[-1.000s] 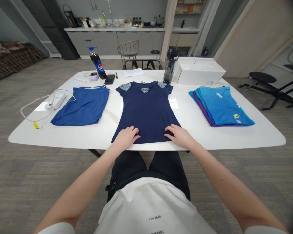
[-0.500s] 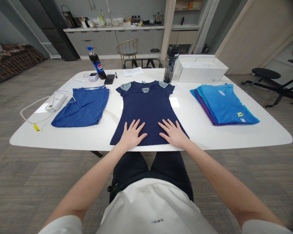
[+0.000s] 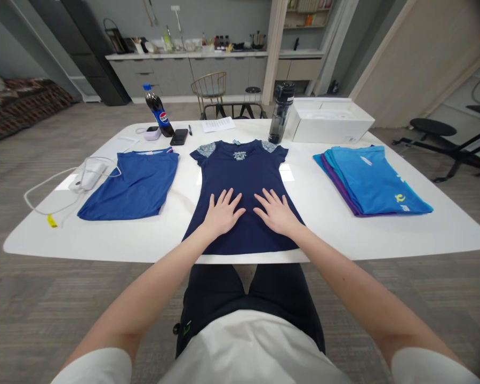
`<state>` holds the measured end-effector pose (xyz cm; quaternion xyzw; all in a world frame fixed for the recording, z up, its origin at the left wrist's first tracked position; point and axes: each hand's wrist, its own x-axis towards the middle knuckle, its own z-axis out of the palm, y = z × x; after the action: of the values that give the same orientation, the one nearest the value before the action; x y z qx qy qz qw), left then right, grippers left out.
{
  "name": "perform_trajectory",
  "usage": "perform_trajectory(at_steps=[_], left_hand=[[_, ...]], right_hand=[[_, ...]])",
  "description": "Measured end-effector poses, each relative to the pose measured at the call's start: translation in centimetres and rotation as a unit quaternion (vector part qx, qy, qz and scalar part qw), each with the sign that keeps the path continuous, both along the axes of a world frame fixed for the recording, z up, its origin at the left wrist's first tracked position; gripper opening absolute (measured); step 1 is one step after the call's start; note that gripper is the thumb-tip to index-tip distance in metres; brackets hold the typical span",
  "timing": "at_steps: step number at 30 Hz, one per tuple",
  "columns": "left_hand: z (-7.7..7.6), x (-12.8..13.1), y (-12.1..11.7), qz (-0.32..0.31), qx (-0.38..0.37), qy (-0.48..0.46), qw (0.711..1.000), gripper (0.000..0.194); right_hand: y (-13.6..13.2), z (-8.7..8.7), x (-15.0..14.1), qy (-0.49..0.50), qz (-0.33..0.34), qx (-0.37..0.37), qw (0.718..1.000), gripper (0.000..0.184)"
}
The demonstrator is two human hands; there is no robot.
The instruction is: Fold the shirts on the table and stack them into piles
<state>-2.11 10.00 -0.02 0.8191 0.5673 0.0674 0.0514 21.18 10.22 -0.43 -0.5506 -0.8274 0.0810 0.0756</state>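
A navy T-shirt (image 3: 240, 173) with patterned shoulders and a print below its neckline lies spread flat, neckline away from me, hem by the table's near edge. My left hand (image 3: 223, 213) rests palm down on its lower left part, fingers spread. On the lower right part lies my right hand (image 3: 277, 212), also flat with fingers apart. Neither hand grips the cloth. Left of the shirt is a folded blue garment (image 3: 132, 184). To the right, a stack of folded garments (image 3: 378, 178) shows light blue on top and purple beneath.
On the white table (image 3: 332, 237) stand a cola bottle (image 3: 159, 111), a dark drink bottle (image 3: 280, 114) and a white box (image 3: 332, 125) along the far side. A phone (image 3: 178, 137) and papers (image 3: 218, 124) lie there too. A white device (image 3: 88, 176) with a looped cable sits far left.
Both hands have slid a little away from me over the shirt and slightly closer together, still flat. The camera view has shifted, so the table appears lower and larger.
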Motion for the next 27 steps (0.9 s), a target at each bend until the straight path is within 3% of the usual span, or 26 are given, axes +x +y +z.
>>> perform_trajectory(at_steps=[5, 9, 13, 17, 22, 27], left_hand=[[-0.9, -0.3, 7.5, 0.045, -0.010, 0.000, 0.999, 0.066], [-1.9, -0.9, 10.2, 0.069, -0.016, -0.002, 0.997, 0.067], [-1.4, 0.4, 12.2, 0.068, 0.043, -0.029, 0.996, 0.061], [-0.1, 4.1, 15.7, 0.030, 0.069, -0.057, 0.996, 0.045], [0.6, 10.8, 19.7, -0.010, 0.014, -0.101, 0.995, 0.028], [0.4, 16.9, 21.7, -0.004, -0.027, -0.111, 0.993, 0.041]], right_hand=[[7.8, -1.1, -0.3, -0.001, -0.052, -0.001, 0.999, 0.064], [11.9, -1.9, 1.6, -0.010, -0.106, -0.023, 0.994, 0.062], [16.2, -1.6, 3.9, 0.010, -0.151, 0.015, 0.988, 0.059], [22.1, -1.0, 5.7, 0.044, -0.199, 0.045, 0.978, 0.051], [29.1, -0.8, 7.9, 0.076, -0.321, 0.025, 0.944, 0.049], [33.6, -1.4, 10.1, 0.091, -0.353, 0.015, 0.931, 0.047]])
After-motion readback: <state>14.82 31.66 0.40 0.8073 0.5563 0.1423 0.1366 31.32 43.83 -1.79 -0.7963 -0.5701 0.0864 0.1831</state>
